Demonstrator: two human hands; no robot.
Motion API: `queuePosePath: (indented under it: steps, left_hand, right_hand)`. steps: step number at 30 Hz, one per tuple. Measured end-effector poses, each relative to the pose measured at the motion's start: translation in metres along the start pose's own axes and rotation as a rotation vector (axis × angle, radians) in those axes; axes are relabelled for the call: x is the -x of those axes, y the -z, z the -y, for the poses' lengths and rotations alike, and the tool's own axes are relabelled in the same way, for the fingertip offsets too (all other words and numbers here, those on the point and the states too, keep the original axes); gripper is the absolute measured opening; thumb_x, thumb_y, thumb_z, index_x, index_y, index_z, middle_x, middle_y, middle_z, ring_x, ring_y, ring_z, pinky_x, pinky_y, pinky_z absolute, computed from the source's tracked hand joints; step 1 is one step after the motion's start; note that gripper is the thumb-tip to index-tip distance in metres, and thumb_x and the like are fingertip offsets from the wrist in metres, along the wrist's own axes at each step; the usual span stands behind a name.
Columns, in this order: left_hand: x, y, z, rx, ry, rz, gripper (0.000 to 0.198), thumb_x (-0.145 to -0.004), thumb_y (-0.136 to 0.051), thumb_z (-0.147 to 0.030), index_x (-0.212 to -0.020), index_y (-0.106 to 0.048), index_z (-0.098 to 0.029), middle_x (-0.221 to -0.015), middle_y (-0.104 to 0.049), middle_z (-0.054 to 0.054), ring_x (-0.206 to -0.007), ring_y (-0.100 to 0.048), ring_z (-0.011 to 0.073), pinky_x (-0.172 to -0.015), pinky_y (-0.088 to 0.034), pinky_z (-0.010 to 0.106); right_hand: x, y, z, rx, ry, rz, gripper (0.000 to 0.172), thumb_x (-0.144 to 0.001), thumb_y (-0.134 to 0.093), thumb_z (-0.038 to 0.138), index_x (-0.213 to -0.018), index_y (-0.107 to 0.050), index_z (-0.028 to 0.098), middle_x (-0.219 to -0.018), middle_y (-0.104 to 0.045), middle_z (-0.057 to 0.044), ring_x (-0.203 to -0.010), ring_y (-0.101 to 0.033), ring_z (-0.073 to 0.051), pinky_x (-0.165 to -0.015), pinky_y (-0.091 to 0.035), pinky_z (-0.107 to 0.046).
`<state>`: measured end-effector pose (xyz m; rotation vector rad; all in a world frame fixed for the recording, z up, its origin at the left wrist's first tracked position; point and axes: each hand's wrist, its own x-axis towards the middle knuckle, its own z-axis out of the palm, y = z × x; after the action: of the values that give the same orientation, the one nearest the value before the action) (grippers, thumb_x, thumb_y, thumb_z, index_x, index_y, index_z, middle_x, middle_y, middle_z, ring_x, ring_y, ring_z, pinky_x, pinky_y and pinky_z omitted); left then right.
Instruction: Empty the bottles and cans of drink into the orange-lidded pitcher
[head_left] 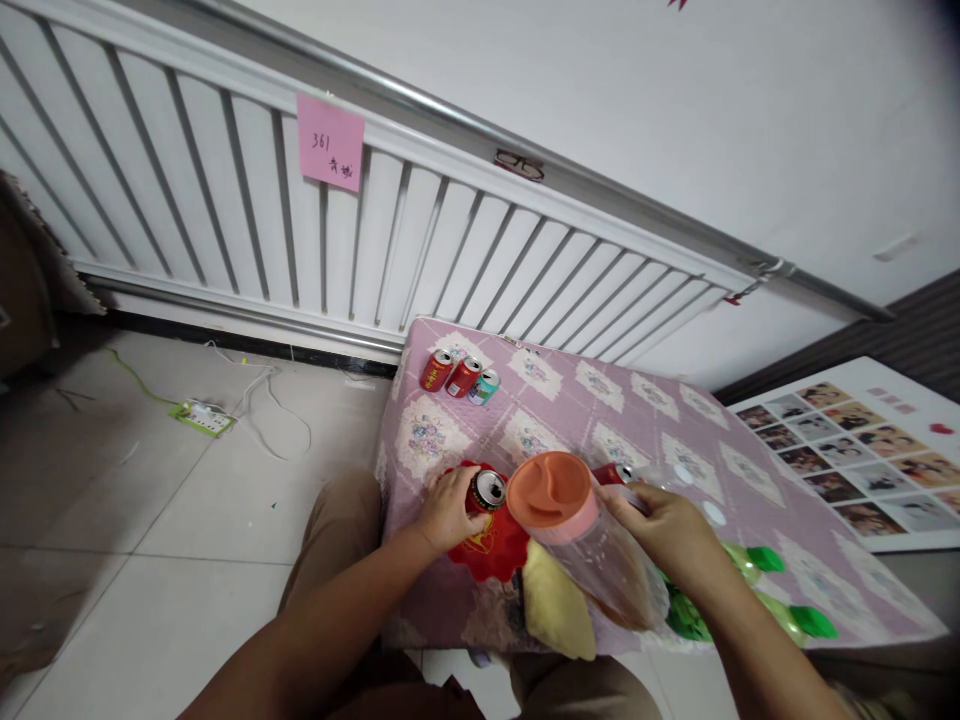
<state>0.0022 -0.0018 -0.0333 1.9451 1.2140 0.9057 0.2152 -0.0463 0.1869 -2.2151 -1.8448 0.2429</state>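
Observation:
My left hand (444, 512) is closed around an opened drink can (491, 492), dark with a silver top. The can stands over a red scalloped plate (480, 568) with a yellow print. Beside it, my right hand (660, 530) grips the handle of a clear plastic pitcher (611, 570) with an orange lid (551, 490). The pitcher is tilted, its lid toward the can, and brownish liquid shows low inside. I cannot tell whether anything is flowing from it. A folded yellow cloth (555, 605) lies below the plate, and a red can (615, 474) is partly hidden behind the pitcher.
Three opened cans (461, 377) stand at the table's far left corner. Green-capped bottles (795, 618) lie at the right. A patterned purple cloth (517, 405) covers the table, which meets a white radiator (450, 250). A power strip (202, 418) lies on the floor.

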Motion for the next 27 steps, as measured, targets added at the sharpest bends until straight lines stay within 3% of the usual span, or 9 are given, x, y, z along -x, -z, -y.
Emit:
queuePosePath:
  steps: [27]
  left_hand:
    - [-0.0002,0.0016,0.0004,0.013,-0.001,0.007,0.074,-0.069,-0.079,-0.026,-0.136,-0.046,-0.025,-0.138,-0.06,0.009,-0.129,-0.054,0.0314,-0.115,-0.033,0.054]
  right_hand:
    - [0.0018,0.0047,0.0071,-0.018,-0.032,-0.011,0.049,-0.073,-0.054,0.063,-0.051,-0.058,0.02,-0.046,-0.05,0.0,-0.046,-0.048,-0.015,-0.043,-0.036,-0.025]
